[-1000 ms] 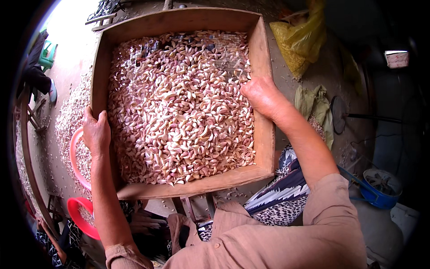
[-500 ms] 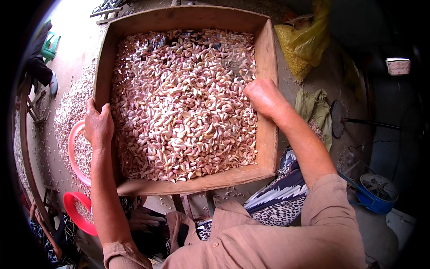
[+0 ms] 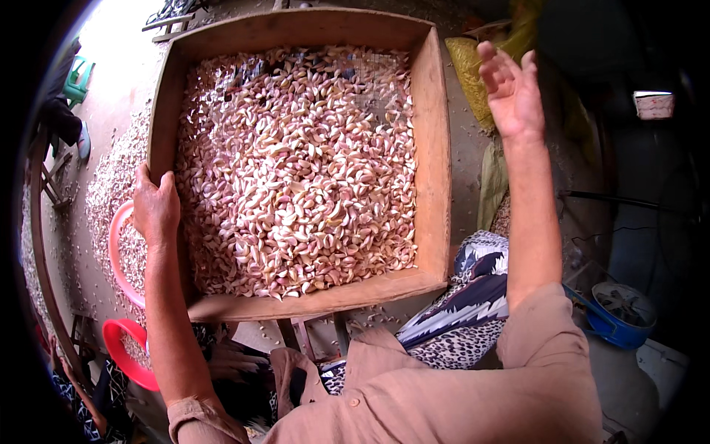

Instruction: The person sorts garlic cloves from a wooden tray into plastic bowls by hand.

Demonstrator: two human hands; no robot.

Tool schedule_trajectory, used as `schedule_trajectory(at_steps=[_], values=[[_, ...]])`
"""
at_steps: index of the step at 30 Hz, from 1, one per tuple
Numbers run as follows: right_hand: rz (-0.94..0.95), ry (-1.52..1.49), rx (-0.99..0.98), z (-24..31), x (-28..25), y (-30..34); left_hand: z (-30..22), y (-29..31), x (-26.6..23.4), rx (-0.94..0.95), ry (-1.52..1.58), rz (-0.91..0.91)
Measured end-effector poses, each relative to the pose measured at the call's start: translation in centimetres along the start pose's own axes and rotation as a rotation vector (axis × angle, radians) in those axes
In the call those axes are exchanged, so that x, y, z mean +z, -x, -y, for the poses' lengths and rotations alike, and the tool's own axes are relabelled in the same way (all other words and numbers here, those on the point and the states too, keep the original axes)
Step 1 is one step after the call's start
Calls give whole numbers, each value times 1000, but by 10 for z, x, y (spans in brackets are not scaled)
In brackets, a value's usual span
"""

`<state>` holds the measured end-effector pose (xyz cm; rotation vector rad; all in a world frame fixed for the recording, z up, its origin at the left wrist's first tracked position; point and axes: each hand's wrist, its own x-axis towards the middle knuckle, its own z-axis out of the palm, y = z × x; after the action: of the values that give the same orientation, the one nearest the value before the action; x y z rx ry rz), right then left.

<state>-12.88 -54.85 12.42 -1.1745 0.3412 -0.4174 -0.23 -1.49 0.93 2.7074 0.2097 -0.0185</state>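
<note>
Wooden tray (image 3: 433,148) of garlic cloves (image 3: 296,163)
Left hand (image 3: 155,207) grips the tray's left wall, fingers curled; right hand (image 3: 510,92) lifted clear, fingers spread wide, holding nothing.

My sleeves (image 3: 473,399): dusty salmon-pink. Wooden tray (image 3: 433,148) under my left hand (image 3: 155,207): light brown, bare wood. Garlic cloves (image 3: 296,163) in it: cream and white, streaked pink-purple. Cloth on my lap (image 3: 462,311): leopard spots, plus navy-and-white feather-like print. Basin (image 3: 118,244) at left: pink rim. Bowl (image 3: 126,355) below it: red. Sack (image 3: 470,66) near my right hand (image 3: 510,89): yellow. Tub (image 3: 617,318) at right: blue. Stool (image 3: 76,80) far left: green.
</note>
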Motion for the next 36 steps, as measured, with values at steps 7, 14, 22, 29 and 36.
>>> schedule_trajectory(at_steps=[7,14,22,29,36], values=[[633,1890,-204,-55,55,73,7,-2,-1,27,32,-34],[923,2128,-381,-95,36,92,5,-3,0,11,9,-13],[898,2057,-432,-103,30,94,4,-1,0,26,14,-34],[901,1995,-359,-97,34,90,11,-6,2,41,27,-46],[576,819,-65,-59,32,56,10,-4,3,37,44,-54]])
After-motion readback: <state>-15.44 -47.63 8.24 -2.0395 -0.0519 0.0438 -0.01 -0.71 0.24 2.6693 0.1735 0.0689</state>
